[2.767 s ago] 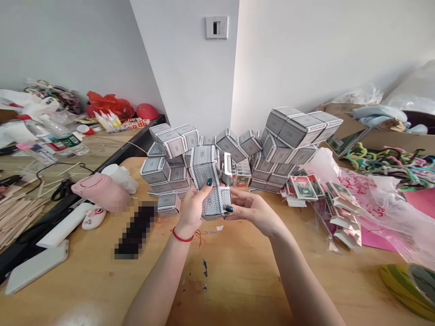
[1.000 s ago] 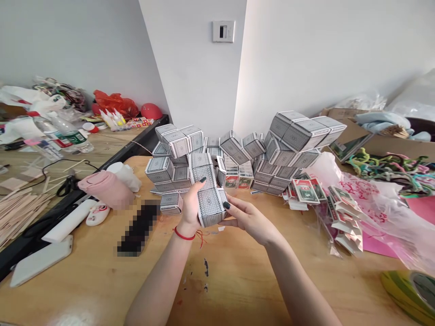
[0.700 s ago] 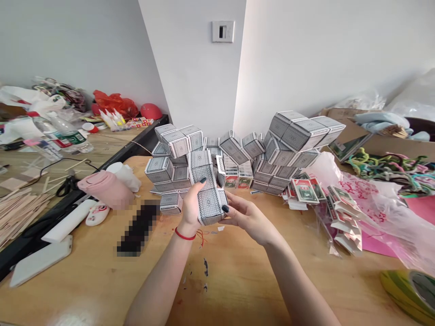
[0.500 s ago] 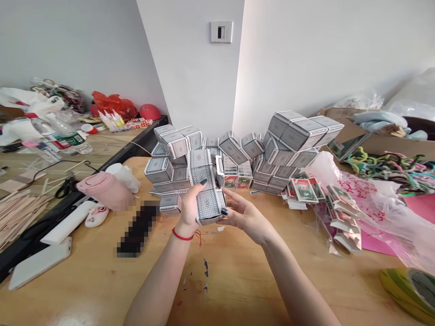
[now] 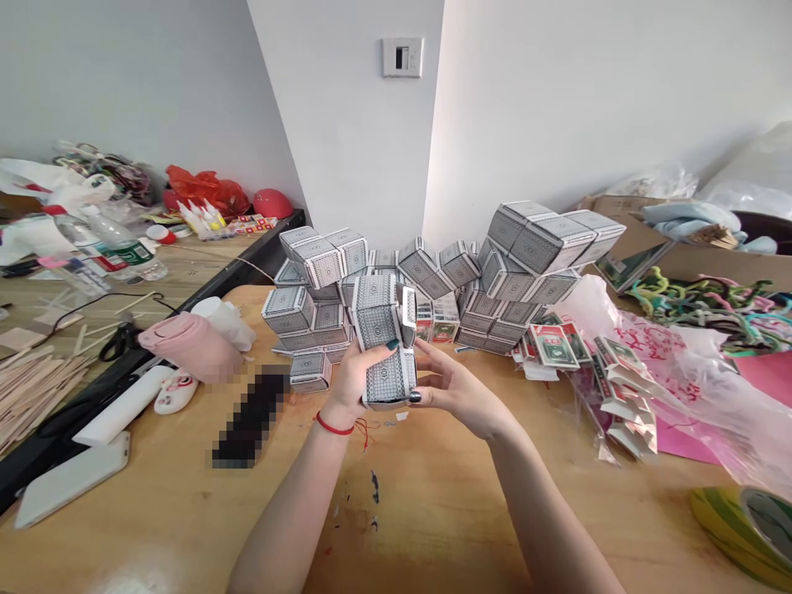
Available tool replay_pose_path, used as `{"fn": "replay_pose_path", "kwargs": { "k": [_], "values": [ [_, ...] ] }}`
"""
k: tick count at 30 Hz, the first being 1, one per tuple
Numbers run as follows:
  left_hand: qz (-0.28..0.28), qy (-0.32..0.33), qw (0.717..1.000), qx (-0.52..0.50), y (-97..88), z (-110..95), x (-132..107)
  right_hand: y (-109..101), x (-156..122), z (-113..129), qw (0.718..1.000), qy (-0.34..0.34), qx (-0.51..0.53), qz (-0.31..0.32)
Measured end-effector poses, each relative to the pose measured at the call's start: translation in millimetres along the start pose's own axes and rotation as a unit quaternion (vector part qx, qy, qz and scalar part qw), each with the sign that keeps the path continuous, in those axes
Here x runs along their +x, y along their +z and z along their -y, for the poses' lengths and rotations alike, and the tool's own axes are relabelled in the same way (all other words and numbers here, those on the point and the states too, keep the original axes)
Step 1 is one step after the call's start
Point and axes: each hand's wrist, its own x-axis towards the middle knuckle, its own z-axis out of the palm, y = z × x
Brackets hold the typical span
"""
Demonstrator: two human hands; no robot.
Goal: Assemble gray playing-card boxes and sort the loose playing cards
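Grey-patterned cardboard box [image 5: 387, 363], rectangular, gripped between left hand [image 5: 354, 381] and right hand [image 5: 451, 385] above wooden table [image 5: 433, 511].

Pale walls [image 5: 557, 99] meet at a corner behind the wooden table [image 5: 433, 511].

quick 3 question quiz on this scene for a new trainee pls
1. True or false: both the left hand and the right hand touch the grey patterned box.
2. The pile of patterned boxes lies: A) beyond the hands B) on the floor C) in a drawer.
3. Fill in: the string on the left wrist is ___.
Key: 1 true; 2 A; 3 red.
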Motion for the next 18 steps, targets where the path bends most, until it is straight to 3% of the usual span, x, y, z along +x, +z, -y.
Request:
{"fn": "replay_pose_path", "kwargs": {
  "k": [5,9,14,18],
  "values": [
    [0.015,-0.017,0.997,0.069,3.5,0,-1,-14,-4,4,0.996,-0.054,-0.061,-0.038],
    [0.072,-0.015,0.991,0.111,5.6,1,0,-22,-5,4,0.989,-0.090,-0.087,-0.080],
    [0.127,-0.034,0.978,0.159,4.4,4,1,-20,-3,8,0.972,-0.148,-0.108,-0.148],
    [0.124,-0.039,0.977,0.166,2.6,5,3,-17,-2,12,0.955,-0.180,-0.156,-0.177]
  ]
}}
